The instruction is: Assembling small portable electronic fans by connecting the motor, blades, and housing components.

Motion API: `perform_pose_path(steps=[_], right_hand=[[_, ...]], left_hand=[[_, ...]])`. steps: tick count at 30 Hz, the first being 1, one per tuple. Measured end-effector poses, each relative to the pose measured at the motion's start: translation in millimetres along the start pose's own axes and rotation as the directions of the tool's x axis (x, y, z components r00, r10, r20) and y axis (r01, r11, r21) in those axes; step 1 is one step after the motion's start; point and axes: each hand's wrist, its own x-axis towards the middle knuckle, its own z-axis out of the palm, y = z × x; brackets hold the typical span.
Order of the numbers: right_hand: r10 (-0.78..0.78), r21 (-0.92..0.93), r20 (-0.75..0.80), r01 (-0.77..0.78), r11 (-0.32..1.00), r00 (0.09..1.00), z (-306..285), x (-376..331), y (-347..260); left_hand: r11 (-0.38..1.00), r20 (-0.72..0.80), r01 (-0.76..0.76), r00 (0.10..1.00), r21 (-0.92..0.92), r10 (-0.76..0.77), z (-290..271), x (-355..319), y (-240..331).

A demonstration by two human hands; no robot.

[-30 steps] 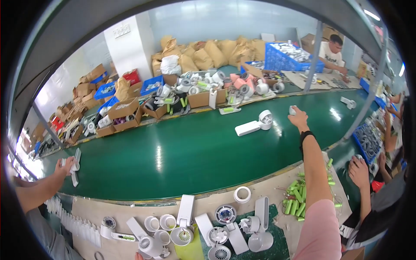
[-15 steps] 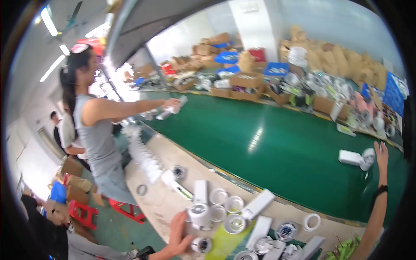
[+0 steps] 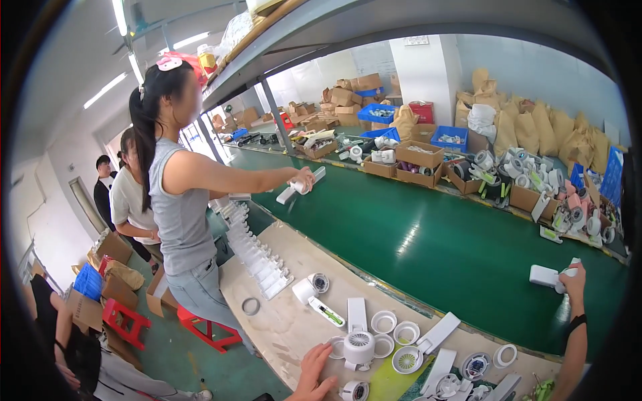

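Note:
At the right of the head view, my right hand (image 3: 573, 279) is closed around the head of a white handheld fan (image 3: 544, 275) on the green belt (image 3: 341, 207). Its block-shaped handle points left. On the bench, my left hand (image 3: 314, 375) has its fingers apart and holds nothing. Beside those fingers are a small round fan head (image 3: 354, 390) and a larger white fan head with a slotted grille (image 3: 360, 351). Several white rings, grilles and opened fan bodies lie to the right, including a loose white ring (image 3: 505, 355).
A co-worker in a grey top (image 3: 190, 200) reaches over the belt with a white fan part (image 3: 292, 192). A row of clear-white parts (image 3: 261, 257) lines the pale bench (image 3: 274, 341). Cartons (image 3: 420, 155) and heaped fan parts border the belt's far side. Red stools (image 3: 127, 324) stand left.
My right hand has gone from stretched fingers beside the fan to a grip on its head. My left hand stays by the small fan head. The whole view has shifted.

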Motion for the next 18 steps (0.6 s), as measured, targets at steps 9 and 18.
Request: perform_pose_path(steps=[9, 18], right_hand=[[-0.482, 0.406, 0.629, 0.270, 0.873, 0.610, 4, -140, -312], [-0.790, 0.733, 0.610, 0.427, 0.530, -0.066, 111, -361, -427]], left_hand=[[0.983, -0.172, -0.025, 0.985, -0.181, -0.007, -1, 2, -11], [-0.124, 0.653, 0.643, 0.754, -0.756, -0.068, -42, -9, -12]])
